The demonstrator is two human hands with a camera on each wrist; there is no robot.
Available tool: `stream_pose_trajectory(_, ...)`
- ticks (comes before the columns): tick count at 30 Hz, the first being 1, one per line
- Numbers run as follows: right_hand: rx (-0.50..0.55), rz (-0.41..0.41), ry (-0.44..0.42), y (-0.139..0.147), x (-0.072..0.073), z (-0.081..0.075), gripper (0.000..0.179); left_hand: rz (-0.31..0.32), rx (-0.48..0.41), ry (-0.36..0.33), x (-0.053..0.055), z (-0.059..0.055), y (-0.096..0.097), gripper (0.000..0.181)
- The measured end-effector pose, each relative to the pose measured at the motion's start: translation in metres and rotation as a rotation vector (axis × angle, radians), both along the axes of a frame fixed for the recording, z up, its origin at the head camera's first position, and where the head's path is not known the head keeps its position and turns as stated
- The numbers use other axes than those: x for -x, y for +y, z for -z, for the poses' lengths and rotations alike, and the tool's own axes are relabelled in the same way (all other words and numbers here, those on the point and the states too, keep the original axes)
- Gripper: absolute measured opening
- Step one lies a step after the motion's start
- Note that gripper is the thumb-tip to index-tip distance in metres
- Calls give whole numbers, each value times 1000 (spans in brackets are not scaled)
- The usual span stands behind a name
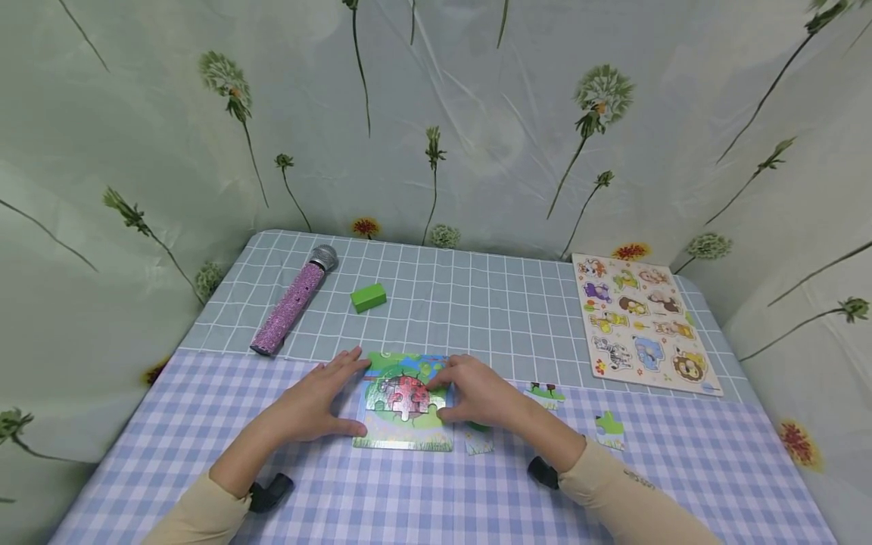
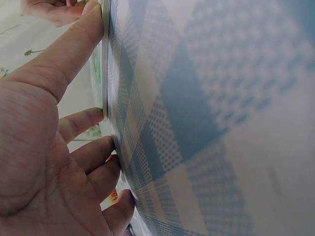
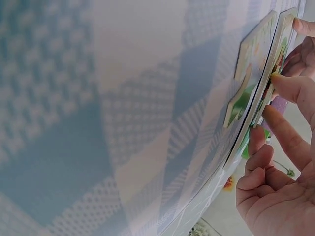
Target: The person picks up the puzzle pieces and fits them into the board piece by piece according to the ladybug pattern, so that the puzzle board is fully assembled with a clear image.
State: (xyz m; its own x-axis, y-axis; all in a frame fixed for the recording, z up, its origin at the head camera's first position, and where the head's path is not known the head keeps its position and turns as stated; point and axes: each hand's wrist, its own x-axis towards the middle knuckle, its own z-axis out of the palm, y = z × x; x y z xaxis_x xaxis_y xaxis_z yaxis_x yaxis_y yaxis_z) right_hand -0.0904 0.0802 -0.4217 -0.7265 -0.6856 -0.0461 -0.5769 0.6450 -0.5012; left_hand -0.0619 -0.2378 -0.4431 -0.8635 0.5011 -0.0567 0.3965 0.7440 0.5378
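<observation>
A jigsaw board (image 1: 402, 445) with a green border lies in front of me. Red ladybug puzzle pieces (image 1: 407, 393) are in its middle. My left hand (image 1: 309, 401) rests at the board's left side, thumb and fingers spread; in the left wrist view the thumb (image 2: 74, 54) touches the edge. Over the board's right side, my right hand (image 1: 480, 390) pinches a puzzle piece between thumb and index finger; the hand partly covers that piece. In the right wrist view, its other fingers (image 3: 256, 172) are curled. A loose puzzle piece (image 1: 480, 440) lies just right of the board, partly beneath the right hand.
Two more loose pieces, one near the right forearm (image 1: 545, 395) and one farther right (image 1: 610, 430), lie on the checked cloth (image 1: 381, 499). Behind are a pink glittery microphone (image 1: 293, 306), a green block (image 1: 369, 297) and an animal puzzle board (image 1: 643, 322). A floral curtain (image 1: 477, 151) hangs at the back.
</observation>
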Motion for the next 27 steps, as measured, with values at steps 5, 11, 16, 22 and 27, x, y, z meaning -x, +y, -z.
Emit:
stream_pose_trajectory(5, -11, 0, 8, -1, -1, 0, 37, 3, -2, -3, 0, -1, 0, 108)
stream_pose_trajectory(11, -9, 11, 10, -2, -1, -1, 37, -2, 6, -7, 0, -2, 1, 109)
stream_pose_trajectory(16, 4, 13, 2, -2, -2, 0, 36, -1, 5, -10, 0, -2, 2, 109)
stream_pose_trajectory(22, 6, 19, -8, -3, -2, 1, 36, 0, 5, -14, 0, -1, 1, 109)
stream_pose_trajectory(27, -5, 17, -2, -3, -2, 0, 37, -2, 9, -13, 0, -1, 1, 109)
